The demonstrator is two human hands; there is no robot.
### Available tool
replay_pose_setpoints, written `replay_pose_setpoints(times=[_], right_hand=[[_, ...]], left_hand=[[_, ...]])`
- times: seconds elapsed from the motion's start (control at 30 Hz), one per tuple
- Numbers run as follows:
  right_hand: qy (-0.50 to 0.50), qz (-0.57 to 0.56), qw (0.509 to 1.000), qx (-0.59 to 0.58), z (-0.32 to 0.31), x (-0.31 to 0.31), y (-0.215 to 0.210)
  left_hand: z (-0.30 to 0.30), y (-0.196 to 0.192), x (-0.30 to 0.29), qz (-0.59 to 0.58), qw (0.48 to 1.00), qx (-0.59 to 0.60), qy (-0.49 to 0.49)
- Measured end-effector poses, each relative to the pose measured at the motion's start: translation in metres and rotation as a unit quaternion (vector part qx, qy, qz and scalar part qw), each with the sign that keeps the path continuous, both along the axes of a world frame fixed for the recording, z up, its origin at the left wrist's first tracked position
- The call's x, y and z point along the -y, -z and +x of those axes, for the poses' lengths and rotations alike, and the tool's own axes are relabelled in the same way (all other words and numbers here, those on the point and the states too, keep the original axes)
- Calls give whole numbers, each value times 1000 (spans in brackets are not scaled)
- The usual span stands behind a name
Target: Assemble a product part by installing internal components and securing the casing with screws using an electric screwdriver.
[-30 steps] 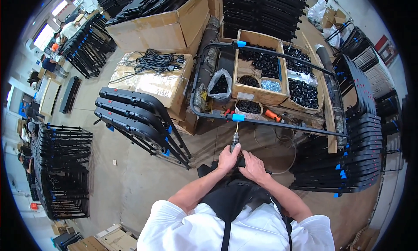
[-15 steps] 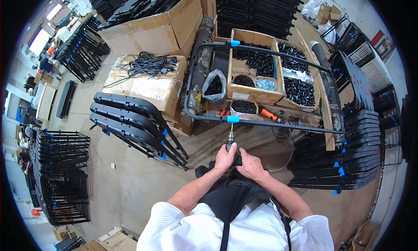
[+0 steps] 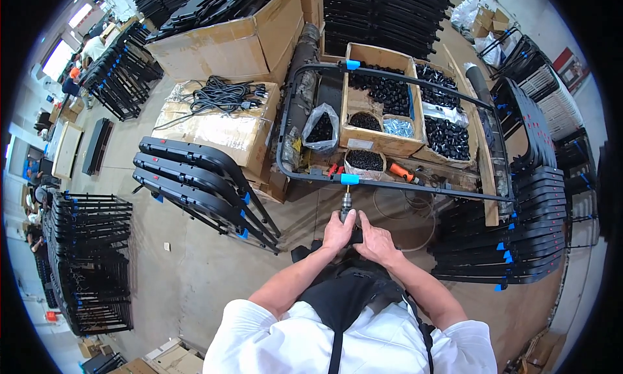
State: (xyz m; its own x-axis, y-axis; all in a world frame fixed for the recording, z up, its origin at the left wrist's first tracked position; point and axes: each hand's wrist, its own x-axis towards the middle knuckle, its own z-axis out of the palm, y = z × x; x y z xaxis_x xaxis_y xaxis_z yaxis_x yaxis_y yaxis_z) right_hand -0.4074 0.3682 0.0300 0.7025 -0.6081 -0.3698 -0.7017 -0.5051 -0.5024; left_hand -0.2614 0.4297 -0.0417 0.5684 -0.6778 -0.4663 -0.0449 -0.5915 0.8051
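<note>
A power drill is gripped from both sides by my hands, its chuck pointing away from me. My left hand wraps its left side, with the thumb along the top. Around the right and rear of its body closes my right hand. The bit reaches the near rail of a black tubular frame, right at a blue tape tab; whether it is inside a hole is too small to tell. The frame lies across the bench over the parts boxes. My hands hide most of the drill's body.
Cardboard boxes of black plastic parts and screws sit inside the frame, beside an orange-handled tool. Folded black frames stand at left, more frames at right. Cables lie on a carton. Workers are far left.
The view has shifted very slightly. My hands and the drill keep the same place against the frame's near rail.
</note>
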Motion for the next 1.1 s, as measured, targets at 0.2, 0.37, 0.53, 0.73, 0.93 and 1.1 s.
replay_pose_setpoints(times=[0.2,0.37,0.53,0.73,0.93,1.1], right_hand=[[-43,-20,996,72,2,-6,23],[-28,-36,994,100,1,-14,8],[-30,-44,994,95,-1,-18,4],[-27,-43,996,77,3,-26,8],[-46,-62,994,78,-11,-29,16],[0,-6,991,130,-70,-8,13]], left_hand=[[0,6,0,-15,1000,-3,-8],[0,-7,-5,-5,999,-49,18],[0,-14,-9,22,998,-49,37],[8,11,-21,-4,996,-78,46],[1,-2,-25,-51,992,-89,71],[6,-9,6,122,925,-14,361]])
